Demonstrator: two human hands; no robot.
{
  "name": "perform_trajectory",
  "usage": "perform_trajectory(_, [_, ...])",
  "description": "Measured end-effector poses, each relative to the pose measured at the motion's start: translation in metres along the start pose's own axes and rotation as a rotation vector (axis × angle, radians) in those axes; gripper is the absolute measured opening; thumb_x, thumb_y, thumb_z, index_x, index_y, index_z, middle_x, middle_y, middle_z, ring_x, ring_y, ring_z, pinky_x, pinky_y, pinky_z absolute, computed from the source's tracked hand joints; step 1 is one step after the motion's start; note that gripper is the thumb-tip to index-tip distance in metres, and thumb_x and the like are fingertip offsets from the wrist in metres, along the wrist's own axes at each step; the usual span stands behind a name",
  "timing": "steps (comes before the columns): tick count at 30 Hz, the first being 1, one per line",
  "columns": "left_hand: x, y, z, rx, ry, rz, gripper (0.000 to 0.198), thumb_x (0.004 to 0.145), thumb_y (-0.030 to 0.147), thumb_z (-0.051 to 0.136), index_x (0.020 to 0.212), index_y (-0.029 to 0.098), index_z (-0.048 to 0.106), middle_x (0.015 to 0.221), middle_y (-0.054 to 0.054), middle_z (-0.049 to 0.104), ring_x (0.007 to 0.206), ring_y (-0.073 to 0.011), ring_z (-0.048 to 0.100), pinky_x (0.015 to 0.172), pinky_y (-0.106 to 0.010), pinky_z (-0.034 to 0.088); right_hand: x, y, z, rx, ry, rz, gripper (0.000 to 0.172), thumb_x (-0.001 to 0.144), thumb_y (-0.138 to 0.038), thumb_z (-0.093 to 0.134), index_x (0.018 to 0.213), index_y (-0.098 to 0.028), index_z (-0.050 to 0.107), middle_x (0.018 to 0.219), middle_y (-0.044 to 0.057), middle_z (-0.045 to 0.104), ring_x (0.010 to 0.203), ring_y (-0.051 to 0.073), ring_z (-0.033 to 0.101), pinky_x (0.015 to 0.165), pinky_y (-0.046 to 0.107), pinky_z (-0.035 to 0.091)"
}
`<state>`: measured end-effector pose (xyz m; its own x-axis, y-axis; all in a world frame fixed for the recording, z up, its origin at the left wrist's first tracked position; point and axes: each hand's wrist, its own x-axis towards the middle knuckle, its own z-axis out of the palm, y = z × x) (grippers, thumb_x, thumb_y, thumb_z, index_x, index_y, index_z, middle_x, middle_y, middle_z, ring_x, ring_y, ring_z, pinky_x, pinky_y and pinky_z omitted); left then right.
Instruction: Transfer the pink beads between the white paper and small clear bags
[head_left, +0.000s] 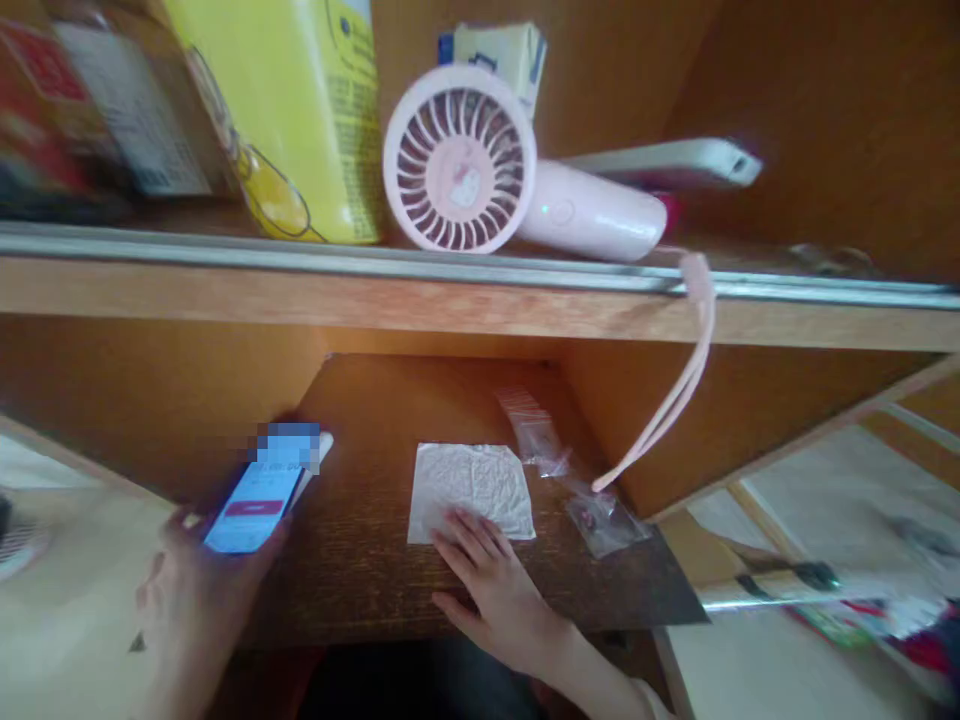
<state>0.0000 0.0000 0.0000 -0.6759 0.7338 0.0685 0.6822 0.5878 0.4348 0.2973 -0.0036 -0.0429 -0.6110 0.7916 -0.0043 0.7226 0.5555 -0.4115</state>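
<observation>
White crinkled paper (pixel 469 485) under right grip (pixel 495 590); smartphone (pixel 251 500) in left grip (pixel 199 590).

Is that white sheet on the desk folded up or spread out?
The white sheet is spread out flat, though wrinkled: all four corners show, and the right hand rests on its near edge.

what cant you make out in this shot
In the head view:
Phone: top of the screen hidden by a pixelated patch.
Clear bag: contents too small and blurred by glare.
Yellow carton: top cut off by the frame edge, small print blurred.
Pale box: lower part hidden by the pink fan.
Left hand: blurred, its fingers partly hidden behind the phone.
</observation>
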Motion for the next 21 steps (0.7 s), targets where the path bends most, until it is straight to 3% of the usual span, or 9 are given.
perform_trajectory(6, [-0.005, 0.002, 0.011, 0.03, 0.201, 0.073, 0.1, 0.071, 0.071, 0.053, 0.141, 0.004, 0.029, 0.13, -0.031, 0.046, 0.118, -0.0522, 0.048, 0.09, -0.064, 0.045, -0.005, 0.001, 0.005, 0.025, 0.082, -0.021, 0.051, 0.097, -0.047, 0.038, 0.144, -0.027, 0.039, 0.156, 0.0, 0.027, 0.145, 0.023, 0.02, 0.118, 0.045, 0.02])
perform_trajectory(10, [-0.007, 0.002, 0.016, 0.043, 0.361, 0.153, 0.1, 0.07, 0.065, 0.059, 0.146, 0.013, 0.02, 0.142, -0.027, 0.036, 0.127, -0.0506, 0.038, 0.092, -0.069, 0.04, -0.004, 0.002, 0.005, 0.037, 0.087, -0.036, 0.05, 0.097, -0.044, 0.04, 0.144, -0.027, 0.039, 0.156, 0.0, 0.028, 0.144, 0.022, 0.02, 0.118, 0.044, 0.02])
perform_trajectory(16, [0.0, -0.003, 0.019, 0.026, 0.421, 0.223, 0.099, 0.069, 0.057, 0.065, 0.147, 0.018, 0.018, 0.144, -0.024, 0.035, 0.129, -0.0481, 0.038, 0.091, -0.069, 0.041, -0.004, 0.002, 0.006, 0.023, 0.077, -0.048, 0.05, 0.095, -0.038, 0.044, 0.144, -0.026, 0.039, 0.155, 0.003, 0.03, 0.144, 0.023, 0.023, 0.117, 0.047, 0.022])
perform_trajectory(21, [-0.003, -0.002, 0.018, -0.027, 0.318, 0.249, 0.104, 0.071, 0.057, 0.063, 0.15, 0.022, 0.005, 0.149, -0.024, 0.025, 0.132, -0.0514, 0.032, 0.089, -0.073, 0.041, -0.004, 0.0, 0.003, 0.04, 0.098, -0.047, 0.047, 0.095, -0.034, 0.046, 0.141, -0.024, 0.043, 0.153, 0.003, 0.034, 0.143, 0.024, 0.026, 0.116, 0.048, 0.025])
